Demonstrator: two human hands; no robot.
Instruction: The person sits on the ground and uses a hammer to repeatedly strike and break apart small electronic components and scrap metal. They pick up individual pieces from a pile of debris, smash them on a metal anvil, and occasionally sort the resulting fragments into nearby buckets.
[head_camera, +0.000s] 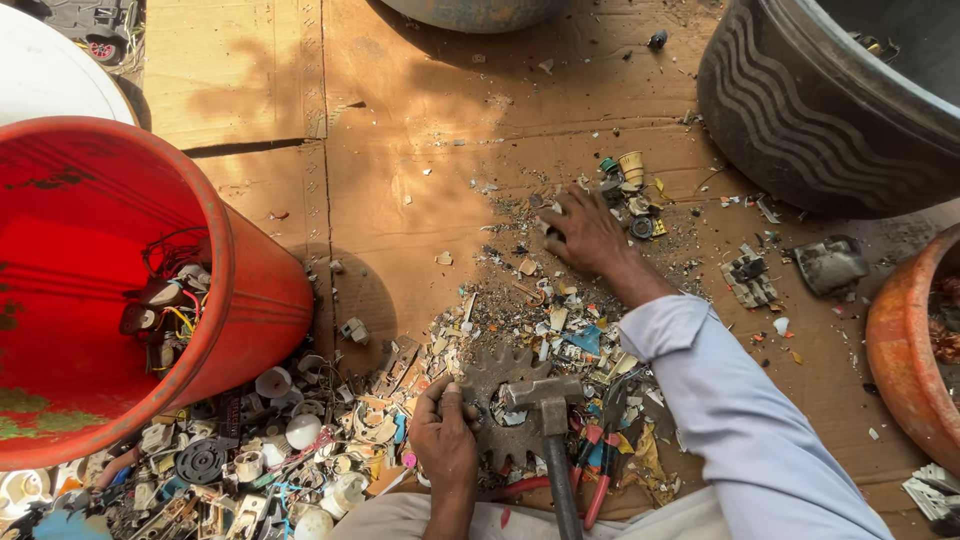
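Sorting and breaking of scrap, step in hand as we judge it: our left hand (445, 440) rests fingers curled on the rusty toothed gear (500, 385) where the hammer (545, 400) lies unheld, while our right hand (590, 232) reaches fingers spread, clamped on nothing, onto small parts (630, 195) on the cardboard (420, 150); next calls for a pinch on one piece. Containers: red tub (250, 300) with wires and fittings; black tub (800, 110), contents hidden; orange basin (900, 350), reddish bits.
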